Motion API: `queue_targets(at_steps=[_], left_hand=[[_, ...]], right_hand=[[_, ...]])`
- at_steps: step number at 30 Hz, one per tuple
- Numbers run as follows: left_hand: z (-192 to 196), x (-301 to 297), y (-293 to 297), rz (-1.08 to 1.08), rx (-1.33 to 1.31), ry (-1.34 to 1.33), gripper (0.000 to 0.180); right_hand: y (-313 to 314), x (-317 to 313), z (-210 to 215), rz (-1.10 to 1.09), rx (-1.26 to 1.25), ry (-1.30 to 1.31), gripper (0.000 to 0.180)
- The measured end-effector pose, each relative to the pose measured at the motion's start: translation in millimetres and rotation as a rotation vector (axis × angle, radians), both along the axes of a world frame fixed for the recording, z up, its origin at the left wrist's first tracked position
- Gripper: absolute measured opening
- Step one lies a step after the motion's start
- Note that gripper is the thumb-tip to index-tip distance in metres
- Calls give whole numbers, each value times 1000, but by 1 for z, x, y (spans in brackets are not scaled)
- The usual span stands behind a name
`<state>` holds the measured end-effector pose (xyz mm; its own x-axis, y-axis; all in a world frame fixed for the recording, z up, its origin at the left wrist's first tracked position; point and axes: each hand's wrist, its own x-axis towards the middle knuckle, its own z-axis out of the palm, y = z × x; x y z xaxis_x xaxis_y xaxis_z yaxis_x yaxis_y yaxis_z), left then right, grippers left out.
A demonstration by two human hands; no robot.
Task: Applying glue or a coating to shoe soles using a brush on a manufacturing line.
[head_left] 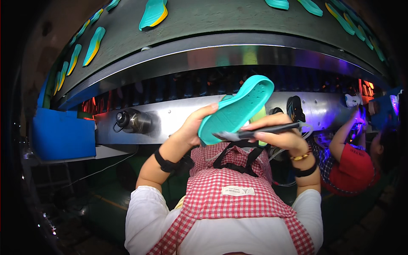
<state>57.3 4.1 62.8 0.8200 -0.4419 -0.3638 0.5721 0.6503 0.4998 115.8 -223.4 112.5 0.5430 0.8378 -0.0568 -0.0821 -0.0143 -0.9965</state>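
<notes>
A teal sole [238, 108] is held up at the centre of the view, its long axis tilted from about 7 o'clock to 1 o'clock. Its lower end is gripped by the left hand [193, 127], the thumb laid along the sole's near edge and the fingers closed behind it. A dark brush [259, 131] is pinched in the closed right hand [280, 136], lying nearly level, with its grey tip touching the sole's lower end. A black band is worn on each wrist, with a beaded bracelet beside the one on the right.

Below the hands, at 6 o'clock, a red checked apron [231, 199] is seen over white sleeves. Behind the sole a steel machine front [170, 119] runs across, with a metal flask [134, 121] at 9 o'clock. Above it, at 12 o'clock, a curved grey belt [204, 19] carries further teal soles. At 3 o'clock, a co-worker's arm [344, 134] in a red sleeve is raised to the machine. A blue bin [63, 134] sits at 9 o'clock.
</notes>
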Motion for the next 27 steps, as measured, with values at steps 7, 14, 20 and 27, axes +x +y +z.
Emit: queue_targets(at_steps=[7,14,20,27], left_hand=[[-21,3,-8,109,-139,70,47],[-34,5,-14,192,-141,49,44],[-40,6,-17,262,-101,56,42],[-42,7,-16,259,-57,42,41]], right_hand=[[18,-24,-45,-407,-55,-124,16],[25,-32,-57,-554,-68,-236,15],[30,-33,-68,-676,-40,-447,14],[33,-17,-75,-737,-44,-583,16]])
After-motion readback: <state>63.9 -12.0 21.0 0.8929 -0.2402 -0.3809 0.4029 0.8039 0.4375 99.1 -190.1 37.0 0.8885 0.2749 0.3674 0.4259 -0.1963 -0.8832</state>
